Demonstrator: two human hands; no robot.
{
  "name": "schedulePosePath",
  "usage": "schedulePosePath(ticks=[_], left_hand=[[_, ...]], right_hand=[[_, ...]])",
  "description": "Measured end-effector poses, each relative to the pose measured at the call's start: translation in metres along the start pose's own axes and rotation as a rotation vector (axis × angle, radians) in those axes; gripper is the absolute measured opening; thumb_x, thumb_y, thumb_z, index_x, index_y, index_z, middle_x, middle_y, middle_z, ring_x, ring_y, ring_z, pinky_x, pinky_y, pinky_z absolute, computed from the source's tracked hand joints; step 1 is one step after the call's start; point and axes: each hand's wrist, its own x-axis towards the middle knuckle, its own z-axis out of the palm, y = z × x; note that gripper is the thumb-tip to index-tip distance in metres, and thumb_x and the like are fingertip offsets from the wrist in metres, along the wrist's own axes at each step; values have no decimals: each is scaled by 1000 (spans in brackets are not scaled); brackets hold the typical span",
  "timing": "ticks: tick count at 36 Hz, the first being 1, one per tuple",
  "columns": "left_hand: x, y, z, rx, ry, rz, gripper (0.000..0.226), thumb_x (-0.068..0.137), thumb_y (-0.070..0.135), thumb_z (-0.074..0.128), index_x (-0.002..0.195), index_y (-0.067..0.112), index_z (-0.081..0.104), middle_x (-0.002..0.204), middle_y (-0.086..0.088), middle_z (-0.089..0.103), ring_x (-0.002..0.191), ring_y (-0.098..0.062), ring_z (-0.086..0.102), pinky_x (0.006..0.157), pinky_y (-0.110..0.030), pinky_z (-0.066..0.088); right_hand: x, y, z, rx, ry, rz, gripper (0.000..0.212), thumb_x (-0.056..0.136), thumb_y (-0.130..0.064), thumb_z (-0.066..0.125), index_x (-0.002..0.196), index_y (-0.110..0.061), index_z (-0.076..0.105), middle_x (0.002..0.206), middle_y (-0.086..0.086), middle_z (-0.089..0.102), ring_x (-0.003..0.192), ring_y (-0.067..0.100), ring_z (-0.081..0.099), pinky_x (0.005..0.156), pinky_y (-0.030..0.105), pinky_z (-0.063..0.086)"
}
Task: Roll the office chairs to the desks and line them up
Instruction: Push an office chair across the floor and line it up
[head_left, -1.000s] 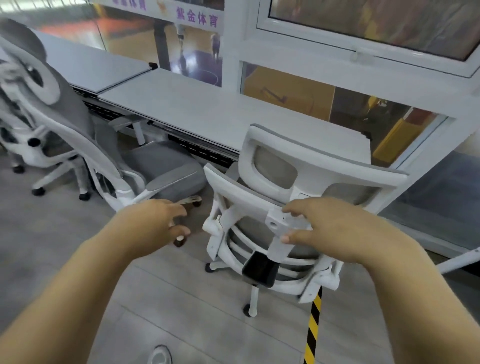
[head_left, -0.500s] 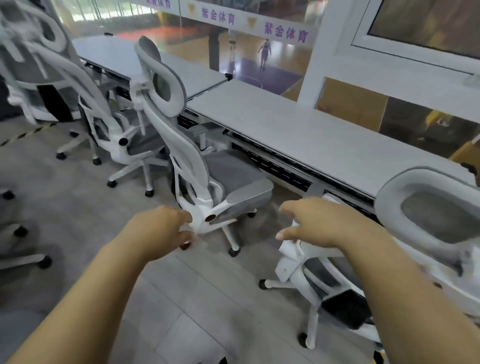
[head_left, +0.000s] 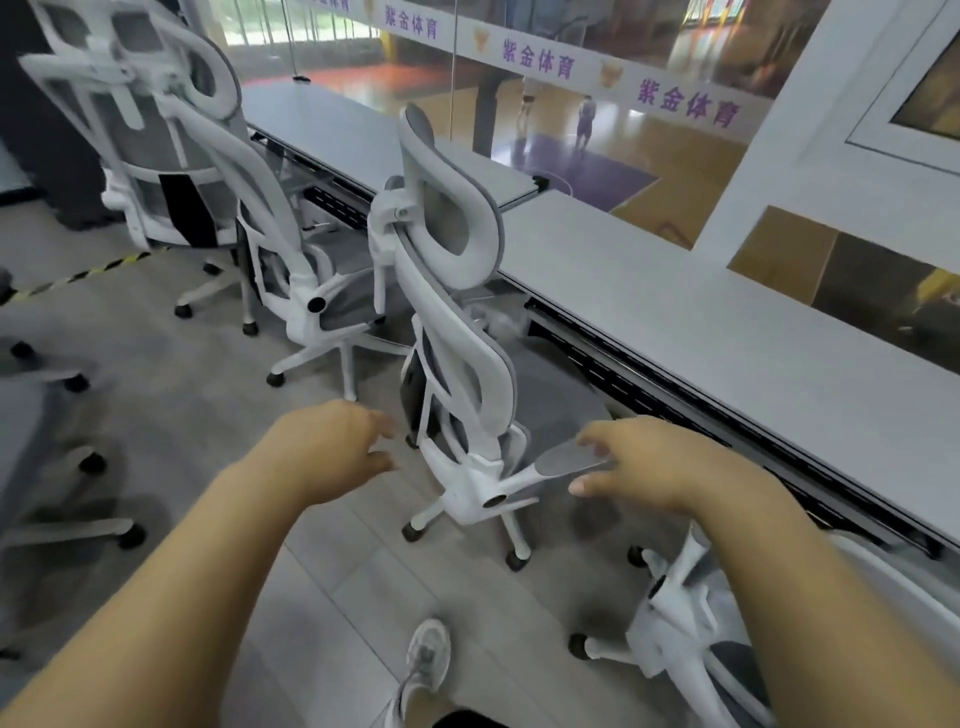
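A white and grey office chair (head_left: 457, 332) stands side-on at the long grey desk (head_left: 701, 306), its seat toward the desk edge. My left hand (head_left: 327, 447) hovers just left of its backrest base, fingers loosely curled, holding nothing. My right hand (head_left: 639, 462) floats over the chair's near armrest (head_left: 566, 460), fingers spread, not gripping it. A second chair (head_left: 691, 618) sits at the lower right, partly hidden by my right arm. Two more chairs (head_left: 270, 249) stand further along the desk at the upper left.
More chair bases (head_left: 62, 467) crowd the left edge. Yellow-black tape (head_left: 78, 275) crosses the floor at the left. Behind the desks a glass wall looks onto a sports court. My shoe (head_left: 428, 660) is at the bottom centre on the grey floor.
My right hand let go of the right-hand chair's back. The view swung left, bringing the middle chair to the centre. Both hands now hover beside that chair.
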Motion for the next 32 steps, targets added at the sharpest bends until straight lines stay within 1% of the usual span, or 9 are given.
schedulePosePath(ticks=[6, 11, 16, 19, 23, 25, 27, 29, 32], left_hand=[[65, -44, -33, 35, -10, -6, 38, 91, 51, 48, 124, 33, 51, 127, 6, 57, 110, -17, 55, 84, -32, 49], [117, -82, -65, 66, -15, -15, 34, 91, 51, 48, 112, 26, 57, 114, 8, 60, 95, -13, 54, 76, -29, 46], [162, -117, -89, 44, -15, -24, 32, 91, 48, 48, 117, 32, 56, 117, 8, 60, 104, -15, 56, 83, -31, 48], [186, -139, -96, 14, -6, -19, 33, 92, 45, 48, 121, 30, 54, 118, 7, 59, 106, -14, 55, 85, -32, 48], [222, -168, -103, -26, 34, 32, 32, 91, 44, 52, 120, 29, 55, 117, 8, 60, 102, -13, 56, 78, -28, 45], [241, -182, -106, -30, 49, 67, 29, 91, 42, 52, 117, 29, 55, 115, 8, 60, 91, -14, 56, 73, -28, 43], [260, -194, -110, 2, 89, 127, 17, 91, 39, 52, 103, 28, 56, 108, 7, 60, 82, -14, 50, 72, -31, 45], [280, -205, -113, 39, 127, 202, 14, 89, 39, 53, 96, 26, 55, 98, 7, 57, 86, -17, 50, 73, -34, 48], [308, -216, -119, 25, 142, 304, 12, 89, 37, 52, 96, 27, 53, 99, 7, 55, 97, -19, 54, 75, -33, 47]], right_hand=[[75, -21, -33, -34, 38, -29, 53, 80, -56, 61, 124, -29, 49, 121, -3, 59, 107, 20, 57, 91, 39, 48], [129, -51, -66, -36, 15, -73, 51, 84, -52, 59, 126, -26, 47, 121, -2, 58, 105, 19, 56, 88, 39, 48], [173, -82, -92, -80, 5, -122, 51, 86, -50, 58, 127, -22, 48, 123, 0, 56, 111, 20, 52, 88, 37, 46], [198, -98, -97, -75, 14, -138, 45, 85, -51, 58, 118, -21, 52, 113, -1, 57, 105, 21, 53, 79, 35, 45], [226, -120, -102, -101, 31, -126, 40, 85, -52, 57, 101, -17, 51, 95, -2, 54, 84, 19, 50, 59, 31, 37], [238, -132, -103, -96, 51, -95, 39, 85, -53, 57, 95, -17, 48, 87, -3, 48, 80, 19, 48, 54, 29, 32], [249, -143, -103, -91, 69, -52, 42, 85, -54, 57, 100, -15, 49, 88, -2, 47, 82, 20, 48, 57, 32, 34], [257, -153, -101, -81, 96, 2, 44, 86, -53, 57, 105, -14, 49, 90, 0, 46, 83, 22, 48, 60, 33, 36], [265, -166, -95, -63, 187, 92, 40, 88, -50, 55, 104, -14, 47, 91, 2, 48, 81, 23, 49, 63, 34, 36]])
